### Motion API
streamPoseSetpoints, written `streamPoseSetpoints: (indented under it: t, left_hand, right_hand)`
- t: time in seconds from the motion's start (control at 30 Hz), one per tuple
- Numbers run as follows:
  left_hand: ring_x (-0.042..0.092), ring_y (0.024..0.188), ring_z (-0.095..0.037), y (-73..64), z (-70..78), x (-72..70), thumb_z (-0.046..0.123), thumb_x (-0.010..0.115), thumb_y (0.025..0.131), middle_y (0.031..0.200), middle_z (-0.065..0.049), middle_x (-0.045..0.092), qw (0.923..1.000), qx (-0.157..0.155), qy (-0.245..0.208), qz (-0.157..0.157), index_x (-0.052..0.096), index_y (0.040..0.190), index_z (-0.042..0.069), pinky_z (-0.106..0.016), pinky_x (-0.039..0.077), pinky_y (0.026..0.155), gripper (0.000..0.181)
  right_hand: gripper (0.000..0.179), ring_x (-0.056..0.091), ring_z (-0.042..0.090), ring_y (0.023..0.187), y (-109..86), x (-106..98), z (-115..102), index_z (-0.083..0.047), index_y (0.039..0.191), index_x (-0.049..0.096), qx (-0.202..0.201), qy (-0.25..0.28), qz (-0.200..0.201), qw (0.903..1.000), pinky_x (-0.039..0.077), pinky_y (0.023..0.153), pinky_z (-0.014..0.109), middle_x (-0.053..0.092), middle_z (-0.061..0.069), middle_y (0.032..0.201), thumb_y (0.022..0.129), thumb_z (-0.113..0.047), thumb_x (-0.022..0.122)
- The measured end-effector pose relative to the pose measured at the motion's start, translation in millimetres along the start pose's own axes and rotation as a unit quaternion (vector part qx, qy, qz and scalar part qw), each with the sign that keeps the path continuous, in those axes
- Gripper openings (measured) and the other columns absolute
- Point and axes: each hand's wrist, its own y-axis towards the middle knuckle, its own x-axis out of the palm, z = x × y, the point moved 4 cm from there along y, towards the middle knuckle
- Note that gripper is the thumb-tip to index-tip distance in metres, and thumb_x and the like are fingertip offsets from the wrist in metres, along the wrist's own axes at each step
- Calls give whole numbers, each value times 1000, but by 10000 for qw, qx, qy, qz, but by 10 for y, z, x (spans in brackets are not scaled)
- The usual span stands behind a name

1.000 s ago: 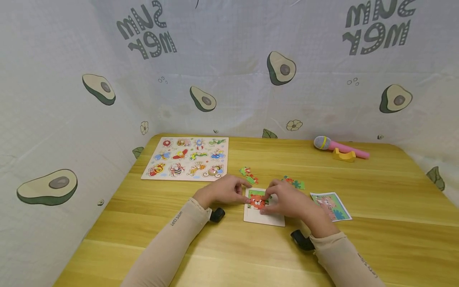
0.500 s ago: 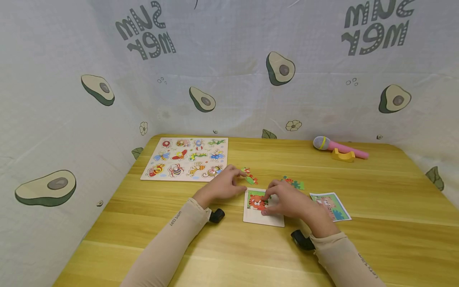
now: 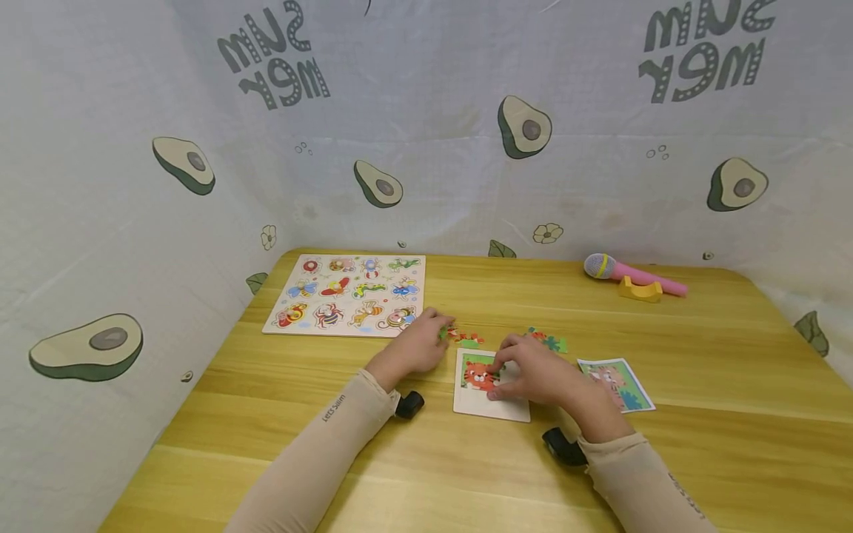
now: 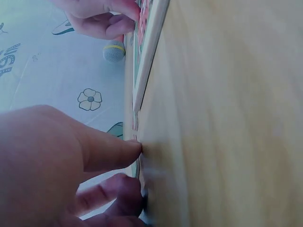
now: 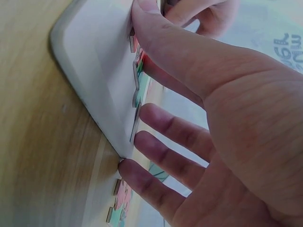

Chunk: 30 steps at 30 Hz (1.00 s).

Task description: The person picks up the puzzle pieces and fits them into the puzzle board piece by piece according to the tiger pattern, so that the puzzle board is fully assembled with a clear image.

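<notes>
A small square jigsaw board (image 3: 489,404) lies on the table, its upper left filled with joined pieces showing an orange tiger face (image 3: 478,374). My right hand (image 3: 536,371) rests over the board's right side; in the right wrist view its thumb and straight fingers touch the tray and its pieces. Beyond the board's top left corner, my left hand (image 3: 420,345) pinches a small green jigsaw piece (image 3: 443,333) between thumb and curled finger, low at the tabletop. Red and green loose pieces (image 3: 470,340) lie just right of those fingertips.
More loose jigsaw pieces (image 3: 553,343) lie behind my right hand. A picture card (image 3: 629,381) sits to the right. At the back are a peg puzzle board (image 3: 346,323), a pink toy microphone (image 3: 633,275) and a yellow curved block (image 3: 640,289).
My left hand has left the board's upper left edge and reached out to the loose pieces, where a green one now sits at its fingertips. My right hand has stayed on the board.
</notes>
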Motion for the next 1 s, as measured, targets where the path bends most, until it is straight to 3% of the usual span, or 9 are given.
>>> streamPoseSetpoints:
  t: [0.23, 0.43, 0.6, 0.77, 1.0]
  left_hand:
    - [42, 139, -28, -11, -4, -37, 16, 55, 104, 153, -11, 42, 9993, -132, 322, -114, 48, 149, 5, -39, 34, 112, 47]
    - [46, 135, -24, -32, -37, -79, 14, 57, 101, 146, -7, 47, 9987, -271, 390, -189, 51, 148, 9, -37, 37, 110, 47]
    - [53, 117, -20, -59, -26, -113, 8, 55, 99, 139, -9, 50, 9987, -123, 406, -295, 49, 150, 10, -33, 44, 100, 51]
    - [52, 95, -18, -65, -24, -119, 12, 59, 100, 120, -7, 56, 9986, -11, 357, -381, 55, 145, 8, -31, 45, 84, 46]
    - [50, 87, -16, -44, -65, -134, 18, 69, 97, 94, -2, 56, 9998, 81, 129, -139, 67, 131, 6, -31, 44, 77, 36]
  right_hand:
    - [25, 54, 26, 101, -9, -8, -13, -21, 92, 77, 13, 12, 19, 10000, 47, 89, 49, 58, 2, 109, 77, -37, 89]
    - [25, 54, 27, 101, -16, -12, -17, -22, 92, 76, -14, 45, 48, 10000, 47, 90, 50, 58, 2, 109, 77, -38, 88]
    - [26, 53, 26, 102, -19, -4, -2, -22, 92, 76, 0, 93, 56, 9999, 47, 90, 49, 58, 1, 109, 77, -39, 88]
    - [27, 53, 25, 101, -21, -6, 2, -22, 92, 75, -1, 124, 56, 9999, 47, 90, 49, 58, 0, 109, 77, -40, 88]
    - [27, 53, 26, 103, -10, 2, 10, -23, 93, 75, 49, 102, 36, 9999, 46, 92, 49, 59, 1, 110, 77, -40, 88]
